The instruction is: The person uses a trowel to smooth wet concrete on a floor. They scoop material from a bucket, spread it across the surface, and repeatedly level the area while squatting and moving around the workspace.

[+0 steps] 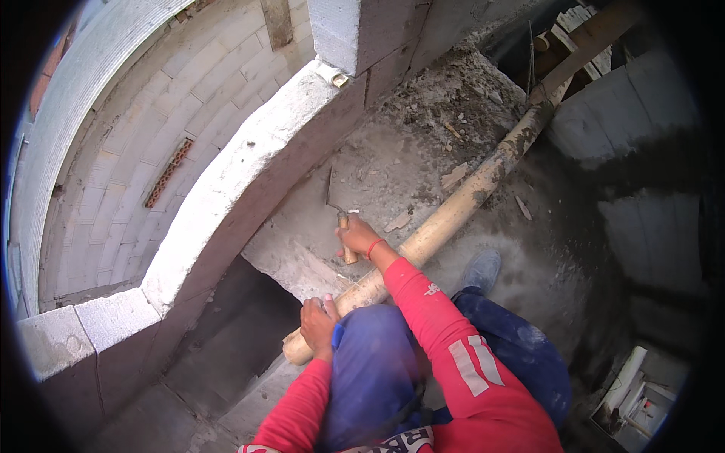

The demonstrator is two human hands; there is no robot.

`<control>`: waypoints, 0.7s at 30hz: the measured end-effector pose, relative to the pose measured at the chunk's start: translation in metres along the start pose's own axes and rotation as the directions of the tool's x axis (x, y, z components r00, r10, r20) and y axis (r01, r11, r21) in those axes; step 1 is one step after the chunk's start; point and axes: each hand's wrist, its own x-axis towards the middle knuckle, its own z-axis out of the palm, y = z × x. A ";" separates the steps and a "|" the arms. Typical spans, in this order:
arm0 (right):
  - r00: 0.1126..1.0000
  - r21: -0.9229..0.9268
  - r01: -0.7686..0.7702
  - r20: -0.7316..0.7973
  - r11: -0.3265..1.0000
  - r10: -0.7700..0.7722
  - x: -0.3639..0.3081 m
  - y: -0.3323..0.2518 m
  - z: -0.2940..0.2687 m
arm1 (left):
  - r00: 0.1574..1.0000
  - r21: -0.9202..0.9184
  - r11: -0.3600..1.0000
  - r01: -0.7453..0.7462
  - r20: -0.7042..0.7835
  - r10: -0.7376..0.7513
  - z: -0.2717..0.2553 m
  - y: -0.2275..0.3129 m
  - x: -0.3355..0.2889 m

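In my right hand is a trowel with a pale wooden handle. Its thin metal blade is seen nearly edge-on, pointing toward the block wall above the rough concrete floor. My left hand lies at the near end of a long round wooden pole, beside my knee. The fingers curl over the pole, and their undersides are hidden. From that end the pole runs diagonally away to the upper right, passing under my right forearm.
A low wall of pale blocks curves along the left. Between wall and floor gapes a dark opening. Rubble and damp mortar lie at the far end. A wooden board crosses the upper right. My shoe stands right of the pole.
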 end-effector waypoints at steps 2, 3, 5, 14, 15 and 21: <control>1.000 0.030 0.008 -0.009 1.000 -0.007 0.007 0.007 -0.005 | 1.000 -0.008 1.000 -0.006 0.010 0.006 0.001 0.001 0.002; 0.999 0.097 0.042 -0.033 0.994 -0.039 0.010 0.024 -0.010 | 1.000 -0.012 1.000 -0.008 0.020 0.008 0.001 0.007 0.000; 0.998 0.225 0.044 -0.061 0.973 -0.031 0.006 0.037 -0.004 | 1.000 0.002 1.000 0.004 0.019 -0.004 -0.001 0.005 -0.002; 0.990 0.278 -0.003 -0.131 0.961 0.041 0.031 0.012 -0.018 | 1.000 -0.005 1.000 -0.011 0.008 0.011 0.001 0.007 -0.001; 0.985 0.356 0.002 -0.160 0.935 0.059 0.025 0.016 -0.014 | 1.000 -0.008 1.000 -0.012 0.007 0.012 0.001 0.006 -0.002; 0.965 0.484 0.110 -0.261 0.868 0.023 -0.004 -0.020 -0.012 | 1.000 0.017 1.000 -0.001 0.000 0.001 -0.004 -0.001 0.000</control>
